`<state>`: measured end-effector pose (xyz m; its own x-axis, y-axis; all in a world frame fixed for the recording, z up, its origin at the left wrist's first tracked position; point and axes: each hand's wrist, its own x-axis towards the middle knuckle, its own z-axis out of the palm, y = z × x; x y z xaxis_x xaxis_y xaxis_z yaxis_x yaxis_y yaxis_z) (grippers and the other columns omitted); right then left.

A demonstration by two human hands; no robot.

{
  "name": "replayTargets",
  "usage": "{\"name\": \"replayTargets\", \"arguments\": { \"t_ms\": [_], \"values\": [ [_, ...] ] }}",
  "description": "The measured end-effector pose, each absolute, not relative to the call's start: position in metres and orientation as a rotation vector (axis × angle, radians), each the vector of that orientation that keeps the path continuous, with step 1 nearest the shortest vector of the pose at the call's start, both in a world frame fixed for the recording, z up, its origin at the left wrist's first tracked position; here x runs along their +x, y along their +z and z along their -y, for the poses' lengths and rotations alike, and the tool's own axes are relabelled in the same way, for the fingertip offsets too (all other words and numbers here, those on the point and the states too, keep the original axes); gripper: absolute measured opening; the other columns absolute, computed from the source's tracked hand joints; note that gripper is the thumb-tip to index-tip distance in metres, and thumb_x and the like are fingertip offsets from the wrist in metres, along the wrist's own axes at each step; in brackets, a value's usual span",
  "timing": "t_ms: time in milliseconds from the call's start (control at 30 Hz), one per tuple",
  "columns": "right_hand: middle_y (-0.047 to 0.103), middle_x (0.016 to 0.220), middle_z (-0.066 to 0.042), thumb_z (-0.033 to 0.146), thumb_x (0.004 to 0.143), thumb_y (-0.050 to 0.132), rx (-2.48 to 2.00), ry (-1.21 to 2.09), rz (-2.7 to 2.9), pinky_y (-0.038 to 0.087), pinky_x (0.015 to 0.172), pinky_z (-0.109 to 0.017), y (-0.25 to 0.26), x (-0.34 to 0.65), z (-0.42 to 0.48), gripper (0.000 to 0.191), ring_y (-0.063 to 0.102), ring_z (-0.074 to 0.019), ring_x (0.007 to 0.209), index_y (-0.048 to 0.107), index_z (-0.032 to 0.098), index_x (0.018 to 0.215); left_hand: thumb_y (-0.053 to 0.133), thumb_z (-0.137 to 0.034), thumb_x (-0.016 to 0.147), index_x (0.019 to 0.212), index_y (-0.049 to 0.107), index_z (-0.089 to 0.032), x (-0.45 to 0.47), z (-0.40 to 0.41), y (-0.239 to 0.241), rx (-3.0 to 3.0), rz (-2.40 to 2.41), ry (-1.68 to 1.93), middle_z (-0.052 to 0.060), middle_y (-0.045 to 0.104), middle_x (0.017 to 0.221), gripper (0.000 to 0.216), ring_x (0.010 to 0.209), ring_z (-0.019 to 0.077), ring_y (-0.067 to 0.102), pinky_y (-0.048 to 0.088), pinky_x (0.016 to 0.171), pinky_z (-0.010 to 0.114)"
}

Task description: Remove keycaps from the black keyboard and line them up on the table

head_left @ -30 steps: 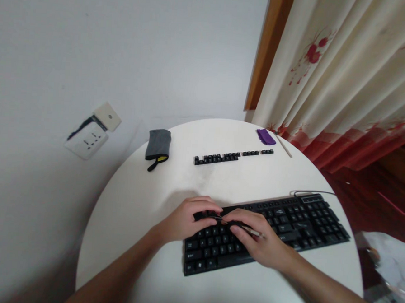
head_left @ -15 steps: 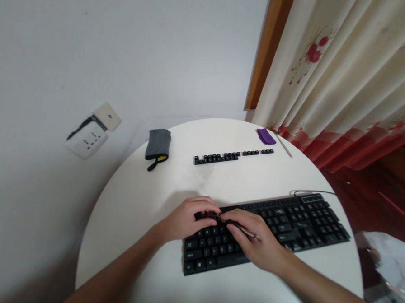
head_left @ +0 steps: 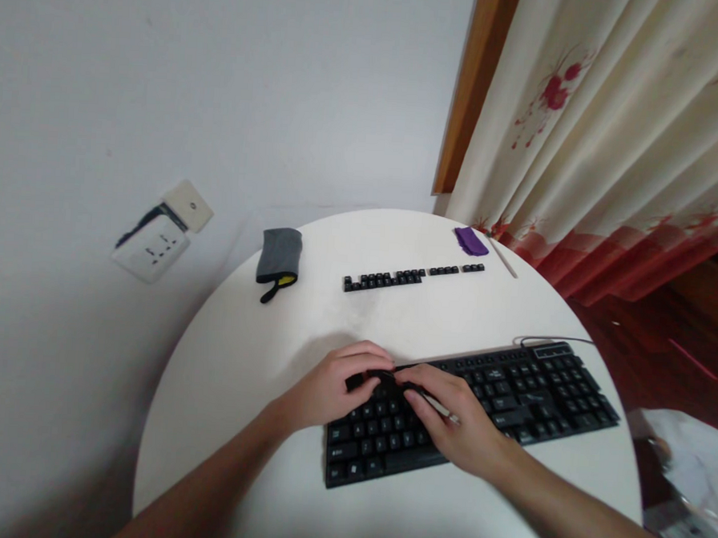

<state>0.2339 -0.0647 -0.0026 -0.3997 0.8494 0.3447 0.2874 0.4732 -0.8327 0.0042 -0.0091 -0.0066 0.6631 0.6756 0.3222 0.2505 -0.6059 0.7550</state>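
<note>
A black keyboard [head_left: 385, 455] lies on the round white table, slightly tilted across it. Over its upper-left keys, my left hand [head_left: 334, 382] has thumb and fingers curled around a small dark patch. What they hold, if anything, cannot be made out against the black keys. My right hand [head_left: 451, 414], just beside it, grips a slim tool [head_left: 452, 419] whose pale, metallic-looking end shows under the palm. The fingers cover most of this tool. Beyond both hands, several loose black keycaps [head_left: 388, 280] stand in rows.
A grey pouch [head_left: 279, 253] with a black loop sits at the back left of the white table [head_left: 224, 422]. A folded purple cloth [head_left: 472, 241] and a thin pale stick [head_left: 504, 259] lie at the back right. The keyboard cable [head_left: 548, 339] runs off the right edge.
My left thumb has drawn back slightly from the fingertips, widening the gap. My right fingertips have shifted a little upward. The keyboard and loose keycaps stay in place.
</note>
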Motion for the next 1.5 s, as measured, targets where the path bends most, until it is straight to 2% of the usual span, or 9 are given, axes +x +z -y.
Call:
{"name": "replayTargets", "arguments": {
  "t_ms": [100,300,533,633,700,800,1000,1233,1500],
  "values": [
    [0.071,0.107,-0.007,0.018,0.097,0.052,-1.012,0.877,1.886,0.052,0.09,-0.032,-0.005,0.235,0.064,0.023,0.066,-0.0191,0.099,0.065,0.022,0.116,0.052,-0.008,0.091,0.11,0.069,-0.02,0.003,0.008,-0.005,2.171,-0.745,0.827,0.009,0.065,0.114,0.028,0.107,0.0185,0.062,0.053,0.093,0.033],
    [0.066,0.096,-0.007,0.023,0.099,0.047,-1.123,0.696,1.778,0.051,0.078,-0.034,-0.008,0.242,0.063,0.024,0.063,-0.0199,0.088,0.063,0.022,0.118,0.057,-0.011,0.09,0.105,0.068,-0.019,0.0,0.006,-0.006,2.148,-0.83,0.854,0.007,0.067,0.1,0.02,0.088,0.0159,0.064,0.055,0.079,0.029],
    [0.058,0.124,-0.011,0.017,0.098,0.043,-1.062,0.459,1.863,0.04,0.105,-0.051,0.003,0.249,0.061,0.03,0.052,-0.0271,0.12,0.062,0.025,0.12,0.059,-0.018,0.094,0.104,0.072,-0.019,0.001,0.005,-0.008,2.179,-0.791,0.893,0.009,0.071,0.105,0.017,0.096,0.0182,0.068,0.057,0.086,0.031],
    [0.063,0.106,-0.007,0.012,0.097,0.039,-0.967,0.467,1.898,0.033,0.112,-0.054,0.005,0.249,0.062,0.031,0.058,-0.0235,0.107,0.058,0.026,0.117,0.062,-0.019,0.093,0.105,0.073,-0.019,0.001,0.005,-0.009,2.172,-0.816,0.897,0.009,0.073,0.104,0.016,0.096,0.018,0.069,0.057,0.087,0.031],
    [0.061,0.091,-0.005,0.012,0.098,0.037,-0.943,0.495,1.896,0.042,0.104,-0.052,0.004,0.249,0.063,0.031,0.06,-0.0218,0.092,0.056,0.025,0.117,0.064,-0.019,0.091,0.104,0.073,-0.019,0.0,0.006,-0.009,2.164,-0.832,0.894,0.008,0.075,0.103,0.016,0.095,0.0178,0.07,0.058,0.086,0.031],
    [0.059,0.086,-0.006,0.013,0.098,0.038,-0.988,0.485,1.915,0.052,0.082,-0.041,0.003,0.25,0.066,0.03,0.06,-0.0217,0.084,0.056,0.025,0.119,0.066,-0.02,0.09,0.105,0.073,-0.02,-0.001,0.006,-0.008,2.151,-0.827,0.892,0.007,0.076,0.103,0.017,0.092,0.0173,0.071,0.059,0.085,0.032],
    [0.06,0.08,-0.006,0.014,0.096,0.047,-0.967,0.445,2.02,0.05,0.064,-0.032,0.007,0.246,0.064,0.023,0.057,-0.0189,0.072,0.061,0.021,0.114,0.067,-0.022,0.09,0.1,0.076,-0.019,0.002,0.007,-0.001,2.184,-0.7,0.935,0.009,0.074,0.098,0.014,0.09,0.0177,0.07,0.058,0.082,0.031],
    [0.064,0.087,-0.008,0.022,0.094,0.059,-0.951,0.42,2.097,0.051,0.068,-0.032,0.0,0.234,0.064,0.019,0.059,-0.0193,0.077,0.063,0.018,0.113,0.072,-0.021,0.086,0.099,0.075,-0.017,0.006,0.012,-0.002,2.14,-0.581,0.929,0.009,0.072,0.093,0.013,0.086,0.0171,0.069,0.056,0.077,0.028],
    [0.065,0.088,-0.007,0.023,0.095,0.059,-0.943,0.423,2.131,0.049,0.069,-0.033,-0.006,0.231,0.066,0.015,0.059,-0.0194,0.079,0.065,0.019,0.109,0.075,-0.024,0.084,0.096,0.075,-0.017,0.007,0.013,-0.002,2.132,-0.549,0.919,0.008,0.073,0.09,0.014,0.083,0.017,0.068,0.056,0.076,0.028]
  ]
}}
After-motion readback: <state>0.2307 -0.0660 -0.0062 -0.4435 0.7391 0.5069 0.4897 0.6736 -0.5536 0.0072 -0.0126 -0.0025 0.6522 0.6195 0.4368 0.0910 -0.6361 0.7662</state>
